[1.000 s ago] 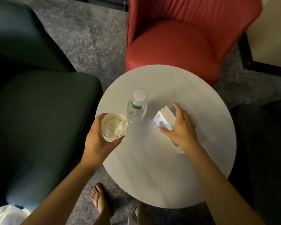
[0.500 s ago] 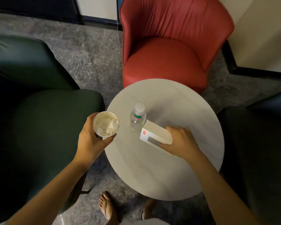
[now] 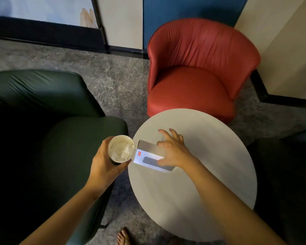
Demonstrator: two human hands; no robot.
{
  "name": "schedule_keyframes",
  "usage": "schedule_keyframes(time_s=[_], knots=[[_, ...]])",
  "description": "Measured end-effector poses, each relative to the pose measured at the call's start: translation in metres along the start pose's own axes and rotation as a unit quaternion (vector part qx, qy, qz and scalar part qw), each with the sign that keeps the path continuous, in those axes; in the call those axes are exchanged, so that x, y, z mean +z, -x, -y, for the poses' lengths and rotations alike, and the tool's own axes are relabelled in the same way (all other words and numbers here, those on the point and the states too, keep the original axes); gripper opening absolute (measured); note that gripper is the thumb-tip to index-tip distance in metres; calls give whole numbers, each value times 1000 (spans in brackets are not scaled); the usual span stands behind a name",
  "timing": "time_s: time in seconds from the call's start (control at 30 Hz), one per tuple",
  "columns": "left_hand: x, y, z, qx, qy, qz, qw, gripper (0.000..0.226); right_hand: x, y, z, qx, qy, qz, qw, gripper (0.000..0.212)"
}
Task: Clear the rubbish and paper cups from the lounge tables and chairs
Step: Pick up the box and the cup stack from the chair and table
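Note:
A paper cup (image 3: 121,150) stuffed with crumpled white tissue is gripped by my left hand (image 3: 102,167), just off the left edge of the round white table (image 3: 210,156). My right hand (image 3: 173,151) holds a white box (image 3: 148,156) with a small red label, tilted above the table's left side; the thumb lies on its front face and the other fingers spread out beyond it. The box's near end almost touches the cup. The clear water bottle is hidden behind my right hand and the box.
A dark green armchair (image 3: 60,138) stands left of the table and a red armchair (image 3: 193,85) behind it. A dark seat (image 3: 290,174) fills the right edge. Grey carpet lies between them, and my sandalled foot (image 3: 123,237) is at the bottom.
My right hand took hold of the box, lifted it off the table and carried it left toward the cup, now covering the bottle. The view has tilted up and back.

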State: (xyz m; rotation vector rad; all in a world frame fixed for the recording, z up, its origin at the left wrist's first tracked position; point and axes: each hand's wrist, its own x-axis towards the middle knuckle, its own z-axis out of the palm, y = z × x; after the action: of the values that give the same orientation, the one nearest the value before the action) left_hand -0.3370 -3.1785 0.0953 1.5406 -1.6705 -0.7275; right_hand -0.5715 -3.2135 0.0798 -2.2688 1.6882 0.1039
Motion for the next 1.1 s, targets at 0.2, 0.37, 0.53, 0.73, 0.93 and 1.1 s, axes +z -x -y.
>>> schedule_keyframes(time_s=[0.2,0.37,0.53,0.73,0.93,1.1], knots=[[-1,3,13,-9,-16,-3,1000,76,16,-14,-5,-1,3,5,1000,29],[10,1,7,-8,-29,10,1000,75,13,-19,-9,15,-19,26,999,23],[27,-11,-23,18,-13,38,999,71,-7,-3,-25,48,-26,17,998,28],[69,-25,-81,61,5,88,994,67,-39,54,-78,107,-31,-39,993,55],[137,-17,-157,108,23,166,980,69,-58,133,-143,220,-28,-75,972,53],[186,3,-223,179,7,291,940,66,-57,218,-177,359,-50,-91,928,53]])
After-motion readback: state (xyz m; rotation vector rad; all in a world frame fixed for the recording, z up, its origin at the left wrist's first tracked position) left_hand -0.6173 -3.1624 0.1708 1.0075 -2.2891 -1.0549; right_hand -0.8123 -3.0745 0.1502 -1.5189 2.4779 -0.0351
